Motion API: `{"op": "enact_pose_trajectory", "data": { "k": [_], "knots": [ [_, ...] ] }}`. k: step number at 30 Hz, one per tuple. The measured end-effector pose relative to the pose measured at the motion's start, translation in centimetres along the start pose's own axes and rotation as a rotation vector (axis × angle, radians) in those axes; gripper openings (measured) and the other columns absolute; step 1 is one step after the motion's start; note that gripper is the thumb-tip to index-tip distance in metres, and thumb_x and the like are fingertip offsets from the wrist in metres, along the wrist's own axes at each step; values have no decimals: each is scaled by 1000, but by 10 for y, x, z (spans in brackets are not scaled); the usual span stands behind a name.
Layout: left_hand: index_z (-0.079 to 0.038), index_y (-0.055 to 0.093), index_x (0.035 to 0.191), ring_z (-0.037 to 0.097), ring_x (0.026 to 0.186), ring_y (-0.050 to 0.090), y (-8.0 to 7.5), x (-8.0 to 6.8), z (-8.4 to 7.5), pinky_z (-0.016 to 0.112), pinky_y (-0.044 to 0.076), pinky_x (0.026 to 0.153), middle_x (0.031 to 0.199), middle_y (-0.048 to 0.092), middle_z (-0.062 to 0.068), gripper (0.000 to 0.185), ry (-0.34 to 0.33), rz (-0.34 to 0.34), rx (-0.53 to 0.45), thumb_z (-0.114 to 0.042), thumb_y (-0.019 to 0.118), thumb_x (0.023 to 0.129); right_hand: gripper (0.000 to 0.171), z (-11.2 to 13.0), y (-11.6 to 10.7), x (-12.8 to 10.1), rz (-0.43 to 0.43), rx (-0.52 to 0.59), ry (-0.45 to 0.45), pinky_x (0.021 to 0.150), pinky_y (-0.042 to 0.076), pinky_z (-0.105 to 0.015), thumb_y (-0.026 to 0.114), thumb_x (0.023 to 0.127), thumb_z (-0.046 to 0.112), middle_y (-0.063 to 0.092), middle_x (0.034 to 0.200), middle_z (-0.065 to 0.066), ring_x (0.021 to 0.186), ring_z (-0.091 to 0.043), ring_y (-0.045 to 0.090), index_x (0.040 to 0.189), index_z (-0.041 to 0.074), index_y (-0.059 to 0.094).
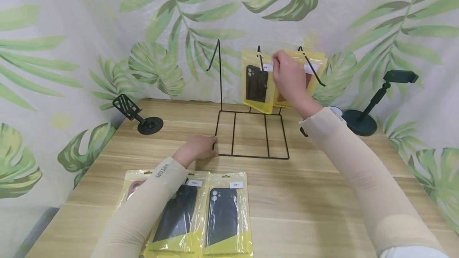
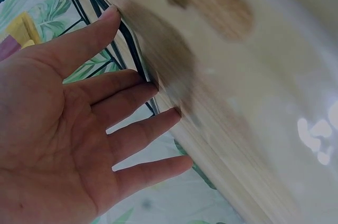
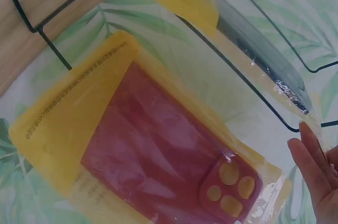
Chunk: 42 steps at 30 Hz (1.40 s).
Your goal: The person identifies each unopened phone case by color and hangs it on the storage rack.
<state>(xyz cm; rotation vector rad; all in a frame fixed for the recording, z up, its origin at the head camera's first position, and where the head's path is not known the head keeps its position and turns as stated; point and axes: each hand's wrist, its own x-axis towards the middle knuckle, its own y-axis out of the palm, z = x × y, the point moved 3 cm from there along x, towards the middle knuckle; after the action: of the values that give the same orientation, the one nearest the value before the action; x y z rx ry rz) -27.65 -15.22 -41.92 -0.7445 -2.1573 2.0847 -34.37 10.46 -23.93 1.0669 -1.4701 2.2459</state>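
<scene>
at 12 o'clock, above the base of the black wire display rack (image 1: 268, 157), a clear-and-yellow plastic pouch with a dark phone case (image 1: 255, 85) sits at the rack's slim black middle prong (image 1: 260, 58). the bare right hand (image 1: 290, 75), at the pouch's 3 o'clock, appears to have its fingertips clamped on the upper edge. i cannot tell whether the prong goes properly through the hanging hole; if it does not, letting go would probably drop the pouch onto the base wires.

a glossy clear-and-yellow plastic pouch with a deep red phone case (image 3: 158, 134) hangs near the bent black right prong (image 1: 315, 71), partly behind that hand, so a knuckle or wrist could knock it askew.

the bare left hand (image 1: 201, 147) is at the base's 8 o'clock, fingers spread apart, thumb and fingertips touching the frame rather than wrapped round it. a hold that light might let the rack skid or tip if the right hand presses hard on the prong.

the beige left sleeve (image 1: 138, 210) passes over the clear-and-yellow plastic pouches (image 1: 222, 218) lying at 7 o'clock; a careless pull back could push them out of line.
</scene>
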Motion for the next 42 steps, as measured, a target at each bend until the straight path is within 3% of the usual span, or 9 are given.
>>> {"op": "enact_pose_trajectory", "data": {
  "k": [14, 19, 24, 26, 29, 31, 34, 37, 42],
  "knots": [
    [-5, 45, 148, 38, 135, 50, 1, -1, -3, 53, 42, 111, 154, 45, 13, 66, -7, 6, -9, -41, 64, 95, 31, -10, 6, 10, 6, -14, 19, 51, 46, -46, 42, 107, 22, 71, 94, -19, 57, -32, 56, 119, 0, 61],
    [-4, 42, 150, 38, 137, 47, 1, -1, -3, 53, 40, 114, 156, 42, 13, 68, -13, 14, -24, -40, 64, 96, 38, -11, -2, -11, 41, -17, 44, 49, 42, -42, 43, 106, 21, 71, 112, -18, 55, -30, 53, 137, 2, 53],
    [-4, 41, 150, 39, 136, 48, 2, 1, -2, 53, 40, 113, 154, 44, 15, 69, -16, 10, -30, -39, 64, 95, 37, -2, -12, -52, 56, -39, -41, 43, 42, -38, 50, 103, 16, 68, 122, -18, 55, -27, 54, 136, 1, 55],
    [-4, 42, 150, 40, 135, 49, 2, 1, -1, 54, 41, 112, 153, 45, 16, 68, -15, 8, -29, -39, 64, 95, 38, 4, -12, -71, 135, -52, -60, 42, 43, -36, 52, 101, 18, 68, 121, -18, 55, -25, 55, 135, 1, 55],
    [-4, 42, 149, 40, 134, 50, 1, 2, 0, 55, 41, 111, 152, 46, 17, 68, -18, 8, -34, -39, 64, 95, 42, 13, -4, -100, 322, -79, -70, 51, 53, -37, 56, 101, 26, 64, 126, -16, 72, -26, 65, 138, 5, 54],
    [-5, 43, 149, 41, 133, 51, 0, 2, 0, 55, 42, 111, 152, 46, 17, 67, -18, 5, -29, -39, 64, 95, 46, 18, 6, -118, 444, -103, -85, 66, 59, -42, 58, 100, 31, 61, 130, -17, 94, -30, 68, 138, 5, 54],
    [-5, 43, 149, 41, 134, 51, 0, 2, 0, 55, 42, 110, 152, 46, 17, 68, -20, 4, -22, -39, 64, 95, 50, 25, 19, -142, 560, -137, -155, 94, 56, -48, 62, 98, 37, 60, 135, -17, 122, -34, 59, 137, 5, 57],
    [-5, 42, 150, 40, 135, 50, 0, 3, 0, 55, 42, 111, 153, 45, 16, 69, -20, 7, -13, -40, 64, 95, 54, 31, 29, -160, 661, -127, -199, 106, 49, -49, 64, 96, 40, 59, 136, -17, 127, -35, 55, 136, 5, 58],
    [-6, 40, 151, 39, 136, 48, 2, 4, 0, 54, 40, 113, 154, 44, 14, 69, -25, 13, -15, -40, 63, 96, 51, 41, 39, -180, 821, -37, -231, 109, 46, -49, 66, 94, 40, 62, 133, -15, 126, -33, 55, 131, 5, 62]
  ]
}}
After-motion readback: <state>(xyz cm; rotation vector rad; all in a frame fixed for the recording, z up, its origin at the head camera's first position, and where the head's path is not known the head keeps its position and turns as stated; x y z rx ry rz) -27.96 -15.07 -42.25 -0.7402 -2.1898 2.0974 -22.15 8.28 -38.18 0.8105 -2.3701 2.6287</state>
